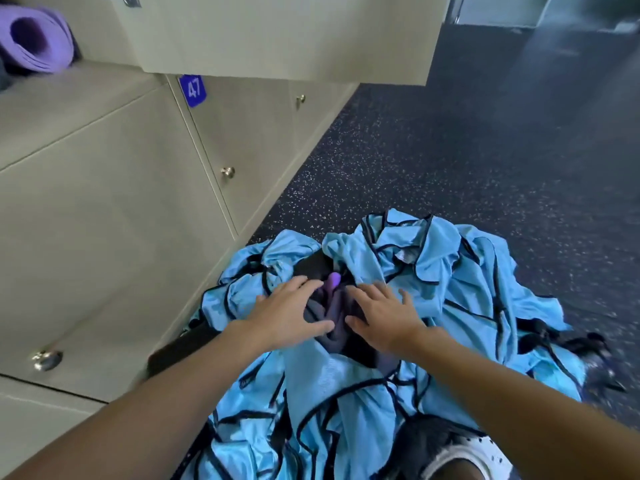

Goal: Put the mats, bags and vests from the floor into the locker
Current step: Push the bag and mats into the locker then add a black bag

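Vests [457, 271], blue, heaped on floor [450, 150]; left hand [287, 315] and right hand [384, 317] spread flat, holding nothing, over perhaps a dark bag [329, 317]; loose trailing fabric may spill when lifted.

This looks like a gym or sports-hall changing room. Up and left of the two open hands stands a bank of beige laminate lockers [104, 188] with round metal knobs [227, 172] and a blue number plate reading 47 [192, 90]. Beyond the hands stretches dark speckled rubber flooring [433, 161]. A rolled purple foam mat [34, 38] lies in an open compartment, top left.
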Motion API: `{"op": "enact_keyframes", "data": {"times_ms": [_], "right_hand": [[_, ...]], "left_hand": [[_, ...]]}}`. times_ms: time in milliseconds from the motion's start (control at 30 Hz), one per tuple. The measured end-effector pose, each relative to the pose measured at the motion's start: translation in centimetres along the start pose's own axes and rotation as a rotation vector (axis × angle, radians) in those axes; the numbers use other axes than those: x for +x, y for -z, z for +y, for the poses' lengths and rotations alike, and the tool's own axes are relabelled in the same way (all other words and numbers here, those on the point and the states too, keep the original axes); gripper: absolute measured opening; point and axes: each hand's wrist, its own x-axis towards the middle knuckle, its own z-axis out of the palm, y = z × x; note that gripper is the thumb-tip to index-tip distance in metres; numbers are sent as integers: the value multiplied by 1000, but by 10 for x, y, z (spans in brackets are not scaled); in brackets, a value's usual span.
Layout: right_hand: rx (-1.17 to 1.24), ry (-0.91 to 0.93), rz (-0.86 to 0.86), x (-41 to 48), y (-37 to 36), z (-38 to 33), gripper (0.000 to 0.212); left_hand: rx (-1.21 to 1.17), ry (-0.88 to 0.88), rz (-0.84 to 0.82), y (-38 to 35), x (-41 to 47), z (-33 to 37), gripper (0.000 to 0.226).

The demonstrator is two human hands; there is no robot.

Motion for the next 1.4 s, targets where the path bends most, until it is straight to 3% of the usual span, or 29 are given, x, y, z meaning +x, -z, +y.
{"op": "enact_keyframes", "data": {"times_ms": [133,300,500,600,700,767,833,933,1000,1100,1233,1400], "right_hand": [[-118,-108,-96,-12,-2,50,62],[-184,-208,-135,-25,-1,112,63],[-31,-171,-54,-22,-6,103,74],[-150,-90,27,-24,-7,92,70],[-221,-34,197,-31,-5,83,60],[-161,-116,381,-35,-4,79,56],[-46,-302,442,-39,-3,81,70],[190,-533,242,-44,-9,99,98],[356,-569,143,-50,-22,118,107],[557,-554,132,-60,-43,136,92],[678,-513,327,-71,-48,155,56],[634,-704,646,-96,-21,203,52]], "left_hand": [[-4,5,-115,-27,12,16,100],[69,16,-61,-47,16,26,84],[56,-18,50,-50,12,16,55],[151,13,117,-42,7,0,45],[235,152,131,-28,-2,-5,41],[320,164,126,-19,-7,6,44],[345,94,153,-15,-8,28,52],[306,-82,149,-13,-1,64,67],[290,-153,91,-13,9,85,73],[257,-171,-47,-23,28,106,82],[299,-170,-224,-45,40,116,93],[336,-151,-220,-60,46,109,96]]}}
